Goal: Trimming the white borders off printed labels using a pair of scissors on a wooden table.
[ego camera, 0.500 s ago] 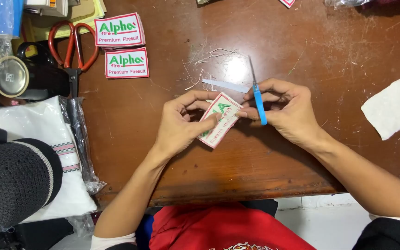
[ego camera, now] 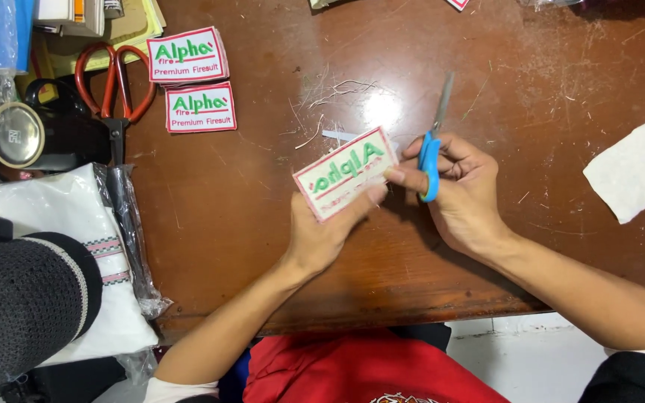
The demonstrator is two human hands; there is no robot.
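Left hand (ego camera: 322, 231): it is gripping the embroidered patch (ego camera: 346, 172) from below, thumb and fingers pinching its lower edge, lifting it clear of the desk (ego camera: 263, 209).
Right hand (ego camera: 460, 190): it is clenching the blue-handled scissors (ego camera: 432, 142), fingers through the loops, blades pointing up and away; its fingertips are also touching the right end of the patch.
Patch: white with a red border and green lettering, it is hanging tilted between the two hands, above the middle of the desk.
Blades: they are looking closed or nearly so; I cannot tell exactly.
Risk, fingers: the scissors are sitting just beside the left thumb and the patch edge, so a careless snip is likely to be nicking skin.
Risk, border: with the patch being held only by one edge it is free to be flexing, and a cut taken too near is likely to be biting into the red stitching.
Risk, slip: a loose pinch could be letting the patch drop among the thread scraps (ego camera: 337, 93).
Nearby: two finished patches (ego camera: 192, 78) are lying at the upper left beside the orange-handled scissors (ego camera: 113, 89); a white cloth piece (ego camera: 632, 172) is lying well apart on the right.
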